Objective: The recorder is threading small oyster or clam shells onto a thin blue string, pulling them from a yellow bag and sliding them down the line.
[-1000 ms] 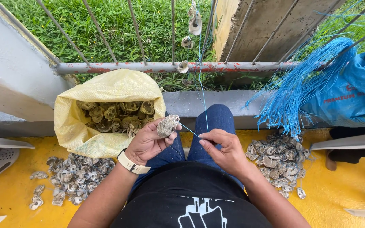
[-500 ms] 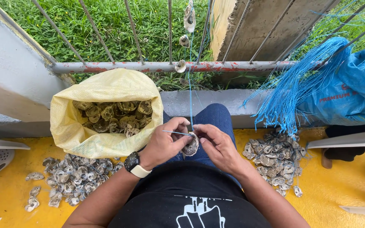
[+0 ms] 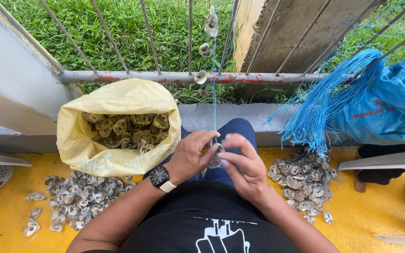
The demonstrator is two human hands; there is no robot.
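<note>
My left hand, with a black watch on the wrist, and my right hand meet over my lap around one grey oyster shell. A thin blue string runs taut from the shell up to the railing, with three shells threaded on it higher up. Both hands pinch at the shell and string; my right fingers are blurred. My knee in blue jeans shows beyond the hands.
A yellow sack full of shells stands left. Loose shell piles lie on the yellow floor at left and right. A bundle of blue strings hangs from the rusty rail beside a blue bag. White plastic chair parts right.
A second ago my hands were apart, the left holding a shell and the right a needle-like tool. They have come together over my lap around the shell on the string.
</note>
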